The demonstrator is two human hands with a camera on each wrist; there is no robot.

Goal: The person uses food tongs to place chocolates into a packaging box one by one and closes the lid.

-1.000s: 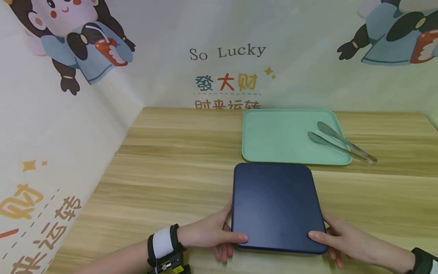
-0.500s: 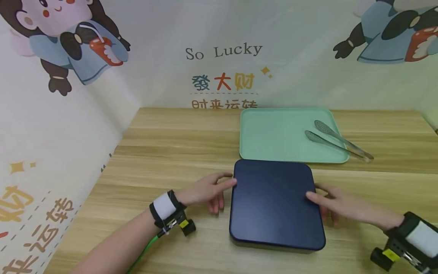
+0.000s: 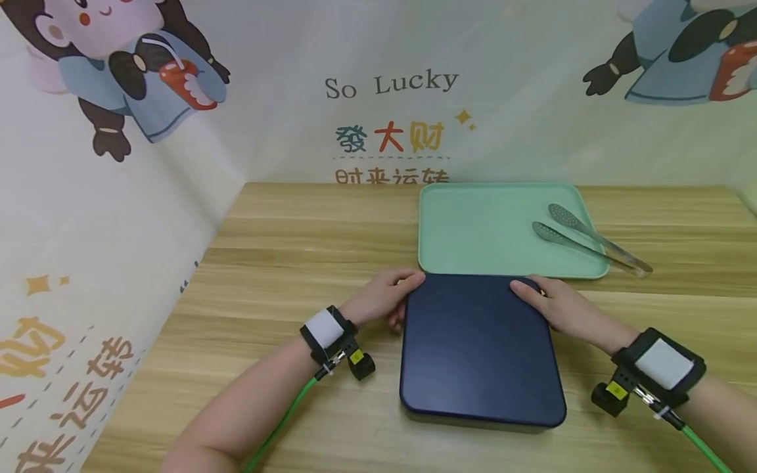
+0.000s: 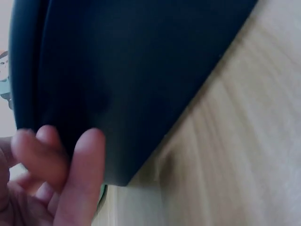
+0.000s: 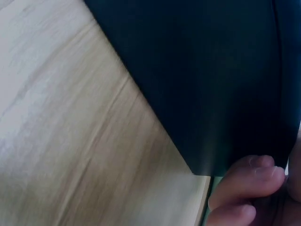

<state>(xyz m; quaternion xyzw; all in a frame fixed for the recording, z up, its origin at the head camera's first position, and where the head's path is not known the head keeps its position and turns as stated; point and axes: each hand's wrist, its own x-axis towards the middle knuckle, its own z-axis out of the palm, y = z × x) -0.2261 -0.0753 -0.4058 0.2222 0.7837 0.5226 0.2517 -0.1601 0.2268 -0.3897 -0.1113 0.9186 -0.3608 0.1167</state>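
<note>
A dark blue rectangular box (image 3: pixel 481 355) with rounded corners lies flat on the table, its lid on. My left hand (image 3: pixel 387 294) grips the far left corner, thumb on the lid's edge and fingers down the side. At the far right corner my right hand (image 3: pixel 564 307) holds the lid's edge the same way, thumb on top. In the left wrist view, bent fingers (image 4: pixel 87 174) are close against the box wall (image 4: pixel 131 84), under the lid seam. Curled fingers (image 5: pixel 247 186) show by the box's corner in the right wrist view, where the lid seam runs along the side.
Behind the box lies a mint green tray (image 3: pixel 473 230), its front edge right at the box's far edge. Metal tongs (image 3: pixel 564 217) rest across the tray's right side, handle end past the rim. A printed cloth (image 3: pixel 284 98) hangs behind the wooden table (image 3: pixel 284 263).
Both hands have moved from the box's near corners along its sides to the far corners. The lid stays on, and the tray and tongs have not moved.
</note>
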